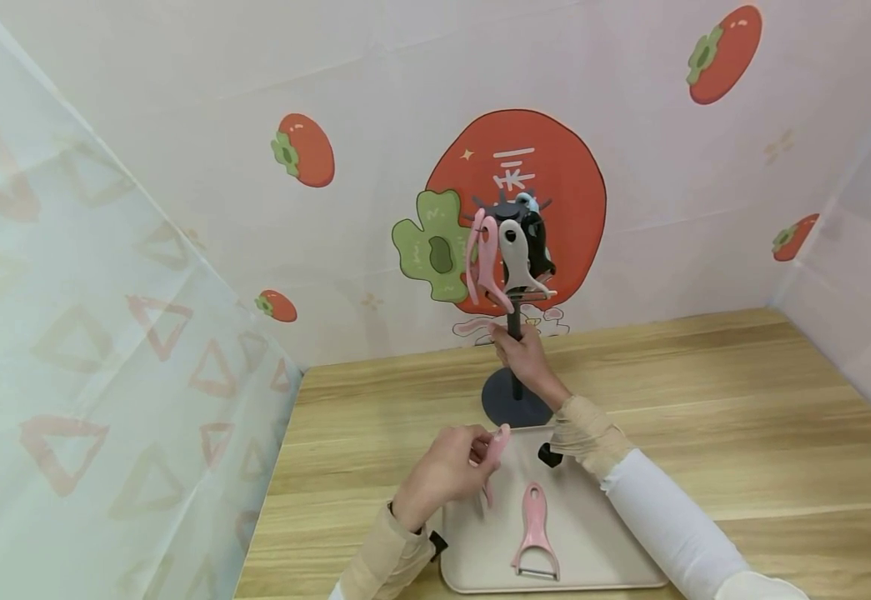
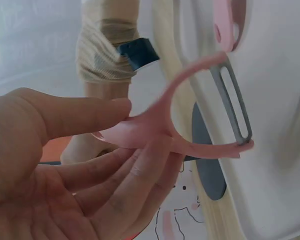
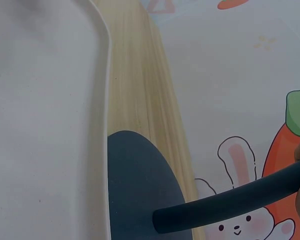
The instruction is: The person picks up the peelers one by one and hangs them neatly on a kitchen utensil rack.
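Observation:
My left hand (image 1: 446, 471) pinches a pink peeler (image 2: 155, 122) between thumb and fingers, over the left side of the tray. Its metal blade (image 2: 232, 102) faces away from the palm in the left wrist view. With my right hand (image 1: 527, 360) I grip the post (image 3: 230, 202) of a dark stand, below the hanging peelers. Two pink peelers (image 1: 489, 258), a white peeler (image 1: 513, 250) and a black peeler (image 1: 536, 242) hang from its top hooks; a light blue one (image 1: 528, 200) is partly hidden behind. Another pink peeler (image 1: 535, 529) lies on the tray, blade towards me.
The beige tray (image 1: 593, 550) sits at the front of the wooden table (image 1: 743, 425). Just behind it stands the stand's round base (image 1: 503, 404), close to the tray's far rim. A printed wall covering (image 1: 375, 275) rises behind the table, with another at the left.

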`<state>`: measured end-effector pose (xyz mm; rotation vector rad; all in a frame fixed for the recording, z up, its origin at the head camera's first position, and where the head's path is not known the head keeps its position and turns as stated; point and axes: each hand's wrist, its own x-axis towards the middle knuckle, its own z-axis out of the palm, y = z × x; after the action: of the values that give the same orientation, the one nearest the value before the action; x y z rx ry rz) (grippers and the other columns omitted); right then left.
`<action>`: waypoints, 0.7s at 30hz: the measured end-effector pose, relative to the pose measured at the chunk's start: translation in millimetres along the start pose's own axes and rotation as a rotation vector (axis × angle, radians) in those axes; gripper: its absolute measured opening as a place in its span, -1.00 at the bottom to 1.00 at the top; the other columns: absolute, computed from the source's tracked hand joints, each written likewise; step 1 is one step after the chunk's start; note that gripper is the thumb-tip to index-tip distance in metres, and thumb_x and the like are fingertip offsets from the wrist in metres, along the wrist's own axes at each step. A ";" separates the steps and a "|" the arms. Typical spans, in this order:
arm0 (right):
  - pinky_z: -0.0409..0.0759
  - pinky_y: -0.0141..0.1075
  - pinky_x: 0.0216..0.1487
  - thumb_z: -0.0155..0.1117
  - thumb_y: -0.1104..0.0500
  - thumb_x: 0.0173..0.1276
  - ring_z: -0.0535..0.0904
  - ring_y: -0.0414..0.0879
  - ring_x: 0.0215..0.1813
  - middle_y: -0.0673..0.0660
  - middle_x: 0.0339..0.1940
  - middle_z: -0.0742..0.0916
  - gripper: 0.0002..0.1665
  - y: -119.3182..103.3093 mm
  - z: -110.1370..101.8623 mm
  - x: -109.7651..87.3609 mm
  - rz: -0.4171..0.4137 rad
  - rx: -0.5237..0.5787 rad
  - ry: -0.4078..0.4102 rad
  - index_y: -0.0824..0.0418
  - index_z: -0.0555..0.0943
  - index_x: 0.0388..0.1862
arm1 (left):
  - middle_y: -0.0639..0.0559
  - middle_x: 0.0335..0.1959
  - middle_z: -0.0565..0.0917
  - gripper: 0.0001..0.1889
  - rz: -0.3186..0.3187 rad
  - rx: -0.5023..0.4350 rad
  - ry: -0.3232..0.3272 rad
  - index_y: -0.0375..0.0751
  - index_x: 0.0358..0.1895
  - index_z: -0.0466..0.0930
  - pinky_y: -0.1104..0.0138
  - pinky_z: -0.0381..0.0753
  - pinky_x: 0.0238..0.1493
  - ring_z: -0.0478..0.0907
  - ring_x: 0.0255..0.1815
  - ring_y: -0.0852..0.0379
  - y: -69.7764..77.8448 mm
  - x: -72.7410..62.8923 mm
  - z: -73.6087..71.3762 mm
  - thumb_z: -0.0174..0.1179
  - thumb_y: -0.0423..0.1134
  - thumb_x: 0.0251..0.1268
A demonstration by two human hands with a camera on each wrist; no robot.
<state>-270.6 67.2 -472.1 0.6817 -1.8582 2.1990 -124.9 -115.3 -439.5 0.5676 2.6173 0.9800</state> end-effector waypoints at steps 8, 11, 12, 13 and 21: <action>0.07 -0.30 -0.66 0.07 0.14 0.75 0.10 -0.22 -0.79 -0.11 -0.84 0.30 -0.26 -1.0 0.9 -1.0 0.005 -0.012 0.009 0.44 0.27 -0.73 | -0.01 -0.13 0.83 -0.71 0.106 -0.006 0.085 -0.27 0.16 0.73 0.38 0.72 -0.08 0.79 -0.06 0.14 3.4 -1.8 -12.1 0.39 -0.32 0.46; 0.07 -0.30 -0.66 0.07 0.16 0.74 0.10 -0.22 -0.79 -0.11 -0.84 0.30 -0.26 -0.6 0.8 -1.5 -0.002 -0.021 0.007 0.44 0.27 -0.74 | -0.09 -0.05 0.83 -0.65 0.130 -0.032 0.109 -0.33 0.26 0.68 0.36 0.75 -0.04 0.80 0.01 0.06 5.2 -2.4 -16.3 0.37 -0.35 0.48; 0.07 -0.30 -0.66 0.07 0.16 0.74 0.10 -0.22 -0.79 -0.12 -0.84 0.30 -0.26 -0.3 0.7 -1.5 -0.002 -0.022 0.006 0.44 0.27 -0.74 | -0.11 -0.03 0.83 -0.63 0.138 -0.034 0.118 -0.34 0.28 0.67 0.35 0.75 -0.02 0.80 0.02 0.04 5.6 -2.4 -17.6 0.36 -0.36 0.49; 0.07 -0.30 -0.66 0.06 0.16 0.74 0.10 -0.22 -0.79 -0.12 -0.85 0.30 -0.26 -0.2 0.6 -1.6 -0.003 -0.024 0.006 0.43 0.27 -0.74 | -0.12 -0.02 0.82 -0.62 0.145 -0.037 0.124 -0.35 0.31 0.65 0.34 0.75 -0.01 0.80 0.04 0.03 6.2 -2.7 -19.2 0.35 -0.36 0.50; 0.08 -0.29 -0.66 0.06 0.13 0.74 0.12 -0.21 -0.79 -0.12 -0.84 0.31 -0.26 0.0 0.1 -0.7 -0.004 -0.024 0.011 0.42 0.28 -0.73 | -0.19 0.11 0.77 -0.59 0.217 -0.064 0.187 -0.37 0.37 0.59 0.38 0.76 -0.09 0.75 0.14 -0.09 11.2 -2.7 -33.6 0.28 -0.39 0.54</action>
<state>-269.9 67.2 -472.4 0.6671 -1.8737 2.1699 -132.9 -127.7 -407.1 0.7933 2.7159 1.2326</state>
